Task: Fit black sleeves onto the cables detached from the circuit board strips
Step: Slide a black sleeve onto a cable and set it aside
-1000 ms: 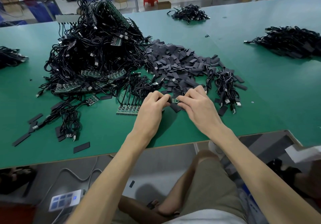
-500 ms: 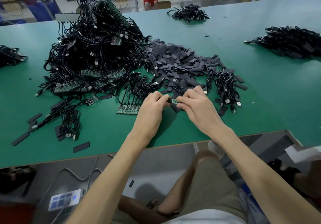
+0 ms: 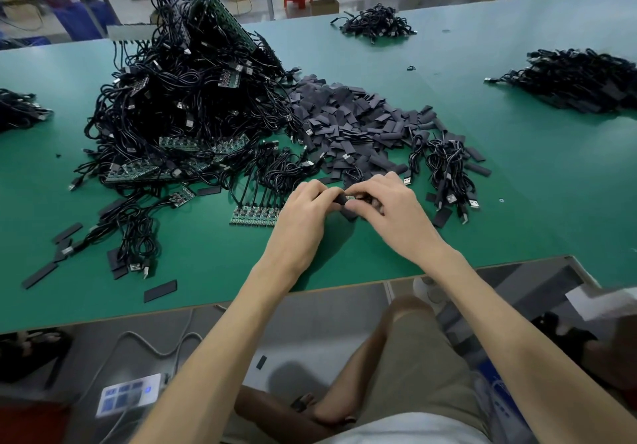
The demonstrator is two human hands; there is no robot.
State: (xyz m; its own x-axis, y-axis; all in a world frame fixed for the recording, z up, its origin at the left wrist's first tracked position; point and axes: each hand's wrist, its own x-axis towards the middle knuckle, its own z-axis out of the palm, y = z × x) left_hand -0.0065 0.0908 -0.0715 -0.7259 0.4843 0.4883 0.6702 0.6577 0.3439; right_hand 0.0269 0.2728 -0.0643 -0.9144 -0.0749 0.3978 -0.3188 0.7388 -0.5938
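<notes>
My left hand (image 3: pixel 305 212) and my right hand (image 3: pixel 386 207) meet over the green table (image 3: pixel 206 264), fingertips together. Between them sits a black sleeve (image 3: pixel 341 199) with a small green board end (image 3: pixel 350 198) showing at its right; my left fingers pinch the sleeve and my right fingers pinch the board end. A circuit board strip (image 3: pixel 253 217) with several cables attached lies just left of my left hand. Behind my hands spreads a heap of loose black sleeves (image 3: pixel 355 126). A big tangle of cables and strips (image 3: pixel 186 106) rises at the left.
A small bunch of loose USB cables (image 3: pixel 448 171) lies right of my hands. Finished cable piles sit at the far right (image 3: pixel 582 81), far middle (image 3: pixel 375 25) and left edge (image 3: pixel 17 109). Stray sleeves (image 3: pixel 160 290) lie near the table's front edge.
My two hands have drawn closer together, and less of the green board end shows between my fingertips. Everything else on the table is as before.
</notes>
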